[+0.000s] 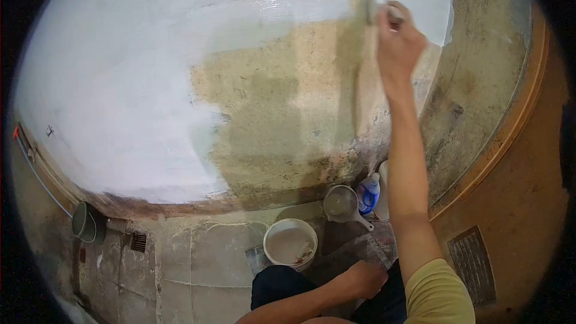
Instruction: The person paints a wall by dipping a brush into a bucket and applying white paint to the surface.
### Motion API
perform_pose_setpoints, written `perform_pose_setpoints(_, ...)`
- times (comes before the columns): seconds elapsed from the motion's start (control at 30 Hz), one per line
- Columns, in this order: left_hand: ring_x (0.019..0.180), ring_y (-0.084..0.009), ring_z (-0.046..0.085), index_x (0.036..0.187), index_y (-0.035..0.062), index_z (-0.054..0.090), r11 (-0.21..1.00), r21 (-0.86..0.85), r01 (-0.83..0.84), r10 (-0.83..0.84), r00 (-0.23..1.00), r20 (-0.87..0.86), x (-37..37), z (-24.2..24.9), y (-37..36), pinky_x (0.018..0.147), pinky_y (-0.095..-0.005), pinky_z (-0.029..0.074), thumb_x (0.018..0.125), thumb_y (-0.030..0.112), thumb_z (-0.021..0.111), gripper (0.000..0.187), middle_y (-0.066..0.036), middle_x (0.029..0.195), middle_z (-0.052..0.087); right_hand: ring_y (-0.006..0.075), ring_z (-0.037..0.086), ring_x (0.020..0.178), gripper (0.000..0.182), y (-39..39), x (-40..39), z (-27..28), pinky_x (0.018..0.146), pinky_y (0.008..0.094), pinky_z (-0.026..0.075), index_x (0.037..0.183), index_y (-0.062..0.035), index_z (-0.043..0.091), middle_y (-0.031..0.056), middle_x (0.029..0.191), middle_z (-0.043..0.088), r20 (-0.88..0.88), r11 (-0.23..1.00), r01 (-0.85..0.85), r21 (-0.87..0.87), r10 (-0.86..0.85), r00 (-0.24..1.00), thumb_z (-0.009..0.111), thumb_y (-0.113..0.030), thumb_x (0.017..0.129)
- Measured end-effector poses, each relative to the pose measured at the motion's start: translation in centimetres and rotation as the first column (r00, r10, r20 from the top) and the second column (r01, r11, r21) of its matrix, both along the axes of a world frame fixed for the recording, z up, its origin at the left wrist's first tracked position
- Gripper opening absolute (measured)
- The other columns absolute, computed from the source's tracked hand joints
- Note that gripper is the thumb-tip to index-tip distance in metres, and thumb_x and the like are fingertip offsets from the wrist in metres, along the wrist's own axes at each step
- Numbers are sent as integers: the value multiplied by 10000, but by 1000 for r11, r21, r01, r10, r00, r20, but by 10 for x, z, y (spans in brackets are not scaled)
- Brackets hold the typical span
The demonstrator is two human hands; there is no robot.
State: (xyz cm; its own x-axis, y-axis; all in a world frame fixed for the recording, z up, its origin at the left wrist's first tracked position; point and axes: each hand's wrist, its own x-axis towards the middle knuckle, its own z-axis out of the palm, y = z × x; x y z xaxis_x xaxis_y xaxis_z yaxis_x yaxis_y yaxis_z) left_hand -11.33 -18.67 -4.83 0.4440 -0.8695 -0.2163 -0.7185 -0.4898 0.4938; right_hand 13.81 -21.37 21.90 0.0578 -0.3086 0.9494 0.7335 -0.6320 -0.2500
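Note:
My right hand (399, 39) is raised high against the wall (120, 84) and grips a paintbrush (368, 6) whose bristles press on the surface. Wet white paint covers the wall's left and top. A bare yellowish patch (282, 108) lies under and left of the brush. My left hand (365, 279) rests low on my dark-clad knee, fingers curled, holding nothing that I can see. A white bucket (291, 243) with white paint stands on the floor just ahead of my knees.
A grey scoop pan with a handle (343, 204) and a blue-labelled plastic bottle (368, 193) stand at the wall's foot. A floor drain (138, 242) and a round grey vessel (84, 222) lie at left. A wooden door frame (510, 132) runs along the right.

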Motion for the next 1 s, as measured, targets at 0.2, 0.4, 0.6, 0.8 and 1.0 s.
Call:
perform_pose_setpoints(0.2, 1019, -339, 575, 1008, 19, 616, 999, -14, -44, 44, 999, 6, 0, -37, -15, 837, -443, 456, 827, 191, 542, 261, -178, 1066, 611, 169, 587, 573, 245, 124, -19, -9, 526, 277, 523, 1058, -59, 612, 78, 670, 601, 394, 918, 281, -280, -157, 905, 665, -109, 824)
perform_pose_setpoints(0.4, 1079, -316, 511, 1044, 45, 594, 937, -344, -55, 138, 965, 224, -11, 3, 7, 882, -430, 373, 829, 220, 540, 283, -158, 1106, 579, 177, 668, 693, 150, 135, -46, -3, 565, 242, 541, 910, 30, 642, 117, 769, 664, 36, 706, -708, 10, 707, 706, 631, -112, 864)
perform_pose_setpoints(0.6, 821, -327, 657, 836, 22, 643, 972, -222, -83, 98, 994, 58, -8, -30, -9, 669, -430, 516, 751, 108, 573, 140, -155, 845, 659, 174, 668, 725, 197, 27, 11, -9, 670, 272, 550, 921, 77, 641, 117, 831, 665, 76, 594, -740, 316, 762, 644, 617, -116, 890)
perform_pose_setpoints(0.8, 818, -355, 654, 848, 4, 633, 997, -31, -66, 64, 995, -80, -5, 15, 0, 686, -453, 520, 794, 172, 578, 185, -184, 858, 658, 164, 676, 717, 209, -89, 29, -12, 633, 266, 508, 936, 53, 650, 103, 784, 672, 177, 753, -526, 394, 499, 848, 616, -148, 891)
perform_pose_setpoints(1.0, 824, -361, 650, 845, -8, 632, 999, -1, -45, 44, 996, -74, 1, 7, -8, 685, -450, 521, 800, 174, 584, 193, -192, 867, 659, 187, 643, 670, 197, -59, 14, 5, 643, 299, 508, 993, -3, 650, 121, 820, 680, 13, 970, -85, 228, 84, 996, 644, -141, 853)
